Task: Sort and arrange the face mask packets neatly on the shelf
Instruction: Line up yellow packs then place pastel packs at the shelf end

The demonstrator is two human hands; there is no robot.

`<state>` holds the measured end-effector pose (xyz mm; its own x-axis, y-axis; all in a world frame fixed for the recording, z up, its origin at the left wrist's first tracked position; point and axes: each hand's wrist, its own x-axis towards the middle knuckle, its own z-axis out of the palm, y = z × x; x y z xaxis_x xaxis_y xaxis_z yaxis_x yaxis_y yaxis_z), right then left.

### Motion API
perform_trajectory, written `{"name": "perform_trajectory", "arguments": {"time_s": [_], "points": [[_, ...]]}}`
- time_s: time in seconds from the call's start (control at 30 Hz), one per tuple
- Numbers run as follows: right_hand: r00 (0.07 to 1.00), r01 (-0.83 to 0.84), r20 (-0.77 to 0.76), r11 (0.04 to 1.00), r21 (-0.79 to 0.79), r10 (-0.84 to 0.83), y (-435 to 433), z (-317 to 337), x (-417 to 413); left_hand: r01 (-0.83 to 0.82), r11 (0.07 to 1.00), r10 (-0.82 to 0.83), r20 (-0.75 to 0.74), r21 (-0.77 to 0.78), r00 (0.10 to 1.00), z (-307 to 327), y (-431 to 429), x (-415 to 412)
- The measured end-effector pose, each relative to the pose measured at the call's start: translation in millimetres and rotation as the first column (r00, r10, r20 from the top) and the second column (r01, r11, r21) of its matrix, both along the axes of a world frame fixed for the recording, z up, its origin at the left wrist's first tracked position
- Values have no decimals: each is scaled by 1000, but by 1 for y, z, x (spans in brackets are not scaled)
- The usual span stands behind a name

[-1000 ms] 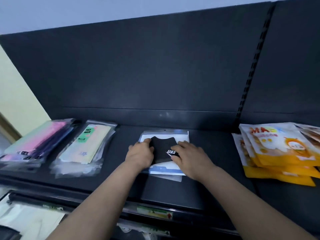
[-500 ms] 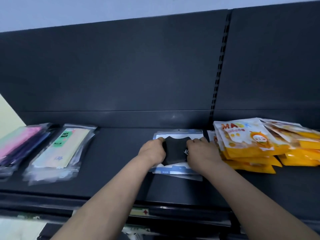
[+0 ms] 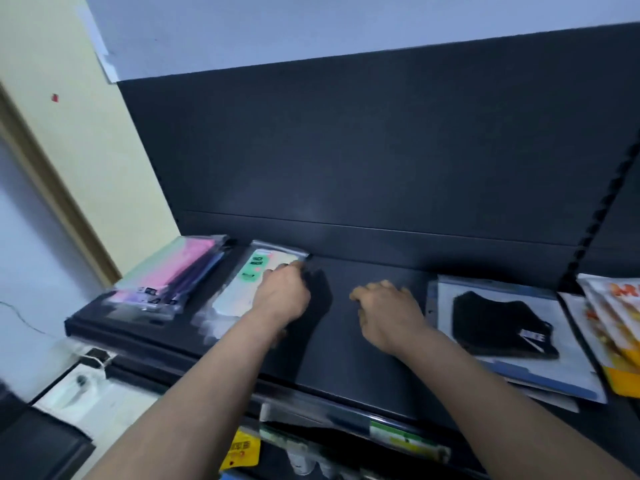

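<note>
Now we are gripping the pastel pack (image 3: pixel 242 289) with our left hand (image 3: pixel 282 299), left of the black pack (image 3: pixel 505 327); right hand (image 3: pixel 388 313) loosely curled, empty; stacks remain untidy.

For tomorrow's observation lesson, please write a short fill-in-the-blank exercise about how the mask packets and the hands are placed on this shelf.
1. The left hand rests on the packet with the ____ label.
2. The mask inside the clear packet beside the right hand is coloured ____.
3. The stack with pink masks lies at the far ____ end of the shelf.

Missing words: green; black; left
</note>
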<state>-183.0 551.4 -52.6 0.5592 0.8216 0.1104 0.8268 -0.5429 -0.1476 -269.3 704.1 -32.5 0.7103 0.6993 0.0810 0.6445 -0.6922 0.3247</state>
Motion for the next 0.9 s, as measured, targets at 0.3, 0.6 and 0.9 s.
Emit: {"name": "perform_trajectory", "arguments": {"time_s": [0.3, 0.6, 0.9], "points": [[987, -71, -134, 992, 106, 85, 128, -3, -57, -18, 979, 16, -10, -205, 1000, -10, 131, -48], [992, 9, -130, 998, 66, -1, 125, -14, -51, 91, 971, -108, -68, -223, 992, -23, 126, -28], [955, 298, 18, 954, -27, -298, 33, -4, -26, 318, 912, -354, -110, -258, 929, -26, 28, 23]]}}
